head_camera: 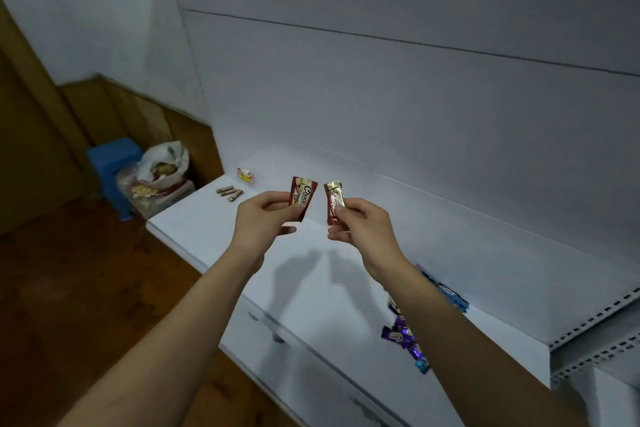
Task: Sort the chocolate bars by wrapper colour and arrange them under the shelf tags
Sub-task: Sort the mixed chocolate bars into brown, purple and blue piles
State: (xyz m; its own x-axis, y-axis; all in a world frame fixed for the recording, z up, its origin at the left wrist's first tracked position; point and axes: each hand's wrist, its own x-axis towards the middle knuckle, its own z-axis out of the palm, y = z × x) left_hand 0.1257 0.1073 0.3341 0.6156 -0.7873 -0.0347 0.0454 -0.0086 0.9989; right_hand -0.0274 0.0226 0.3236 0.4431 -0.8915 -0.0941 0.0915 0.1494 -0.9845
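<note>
Both hands are up over the white shelf (346,274). Left hand (258,224) pinches a red-and-cream "Choco" wrapped bar (302,199), right hand (360,225) grips a red-and-gold foil bar (334,204), both upright, close but apart. Purple bars (398,334) and blue bars (450,295) lie loose on the shelf to the right, gold ones (230,193) at the far left.

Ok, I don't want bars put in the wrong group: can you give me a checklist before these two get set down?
1. Left hand grip on red bar: ok, pinched.
2. Right hand grip on red-gold bar: ok, pinched.
3. Wrappers match in colour: cannot tell, one shows more gold.
4. Shelf tag for red: cannot tell, only one small tag shows, unreadable.
5. Gold row on the shelf stays separate: ok.
6. Purple and blue pile sorted: not ok, mixed.
</note>
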